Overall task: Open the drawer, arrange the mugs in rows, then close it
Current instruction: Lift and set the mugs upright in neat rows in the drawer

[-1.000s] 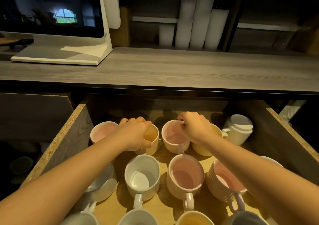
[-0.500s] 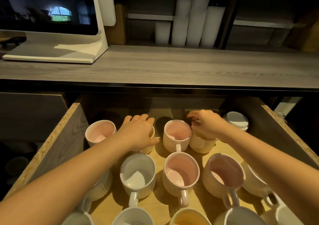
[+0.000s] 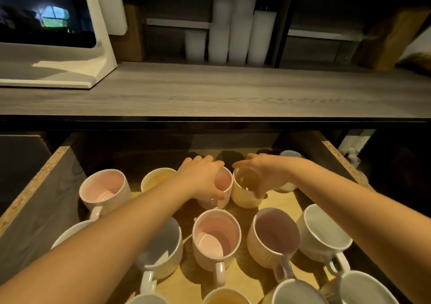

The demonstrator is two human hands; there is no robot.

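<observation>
The drawer [image 3: 46, 187] stood pulled out below the counter [image 3: 210, 89], so the opening was done and arranging was the step in hand. Both hands worked the far row. The left hand [image 3: 200, 177] was clamped from above on the pink mug [image 3: 224, 179], with fingers curled over its far rim and thumb pressed to its near side. The right hand [image 3: 265, 173] held the cream mug [image 3: 245, 191] just to the right in much the same way, fingers arched over the rim and thumb low on the near wall. The two mugs stood very close, and whether they touched could not be told. Left of them in that row were a yellow mug [image 3: 158, 177] and a corner mug [image 3: 105, 187]. At far right a white mug [image 3: 289, 154] sat mostly hidden behind the right wrist, seemingly further back than the rest. The middle row [image 3: 217, 236] already looked orderly, its handles pointing near; the near row was cut off by the frame's edge. The next move probably called for setting both held mugs down in line with the yellow mug, evenly spaced. The cream mug's handle, which could not be seen, would want turning near. The white mug would then need drawing forward before the drawer could be pushed shut.
</observation>
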